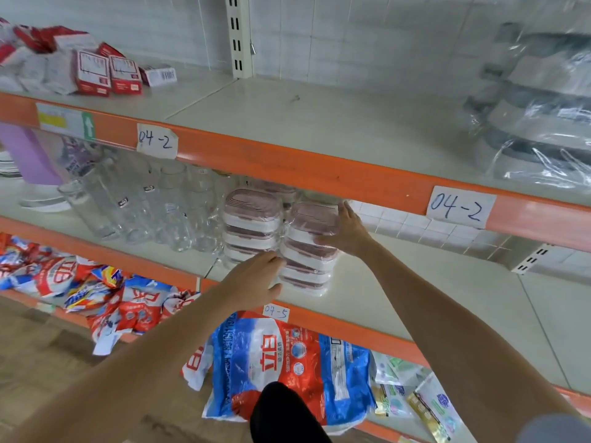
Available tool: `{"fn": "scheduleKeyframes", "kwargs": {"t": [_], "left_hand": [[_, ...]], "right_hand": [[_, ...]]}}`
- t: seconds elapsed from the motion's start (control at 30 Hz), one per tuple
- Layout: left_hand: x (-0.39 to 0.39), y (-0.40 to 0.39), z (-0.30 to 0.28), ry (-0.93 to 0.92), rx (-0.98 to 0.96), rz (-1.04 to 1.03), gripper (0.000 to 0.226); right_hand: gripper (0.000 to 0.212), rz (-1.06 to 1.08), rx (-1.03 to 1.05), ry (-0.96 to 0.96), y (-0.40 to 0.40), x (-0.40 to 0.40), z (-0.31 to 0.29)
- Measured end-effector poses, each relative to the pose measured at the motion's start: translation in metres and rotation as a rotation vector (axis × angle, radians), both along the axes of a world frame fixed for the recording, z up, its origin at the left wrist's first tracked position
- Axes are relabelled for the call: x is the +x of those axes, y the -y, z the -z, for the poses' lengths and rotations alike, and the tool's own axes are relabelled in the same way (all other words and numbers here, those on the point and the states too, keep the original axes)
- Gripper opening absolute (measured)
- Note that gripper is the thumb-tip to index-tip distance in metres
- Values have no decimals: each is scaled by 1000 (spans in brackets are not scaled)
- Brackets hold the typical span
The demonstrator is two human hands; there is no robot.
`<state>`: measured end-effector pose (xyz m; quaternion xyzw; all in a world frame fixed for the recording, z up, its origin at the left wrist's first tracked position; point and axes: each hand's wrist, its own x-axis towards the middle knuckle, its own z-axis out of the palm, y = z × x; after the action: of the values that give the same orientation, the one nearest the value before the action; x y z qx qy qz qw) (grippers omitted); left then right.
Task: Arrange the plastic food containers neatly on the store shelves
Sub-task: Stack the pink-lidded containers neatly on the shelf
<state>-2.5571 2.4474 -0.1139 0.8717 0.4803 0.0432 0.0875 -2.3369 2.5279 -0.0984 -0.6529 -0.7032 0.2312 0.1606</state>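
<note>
My left hand [256, 279] and right hand [347, 233] press flat, fingers straight, on a wrapped container stack [308, 247].
It stands upright on the middle shelf [399, 282] beside another stack [252, 223]: white tubs, pink lids, clear wrap.

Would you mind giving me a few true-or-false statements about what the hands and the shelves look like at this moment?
1. The right hand rests against the right side of a container stack. True.
2. Both stacks stand on the top shelf. False: they stand on the middle shelf, below the orange rail marked 04-2.
3. Clear drinking glasses stand to the left of the containers. True.
4. The left hand holds a detergent bag. False: it reaches toward the front of the stacks; the detergent bag lies on the shelf below.
5. The containers have blue lids. False: the lids look pinkish.
</note>
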Motion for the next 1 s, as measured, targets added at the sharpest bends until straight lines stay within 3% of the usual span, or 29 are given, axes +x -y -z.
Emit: {"fn": "scheduleKeyframes", "kwargs": {"t": [0.13,0.37,0.5,0.63,0.73,0.87,1.0], "left_hand": [[0,-5,4,36,45,3,43],[10,-19,-7,-25,40,-4,42],[26,-33,-11,-31,22,24,60],[49,-55,-13,-214,-182,62,94],[61,-71,-10,-313,-231,81,100],[70,-82,-5,-393,-164,156,101],[68,-84,-8,-449,88,257,96]], "right_hand": [[105,34,-24,34,-5,-1,4],[99,152,30,-75,37,11,14],[96,246,44,-170,66,32,31],[75,326,10,-230,93,51,50],[71,384,-9,-258,108,65,65],[63,379,-130,-308,127,87,82],[66,455,-88,-255,141,98,86]]}}
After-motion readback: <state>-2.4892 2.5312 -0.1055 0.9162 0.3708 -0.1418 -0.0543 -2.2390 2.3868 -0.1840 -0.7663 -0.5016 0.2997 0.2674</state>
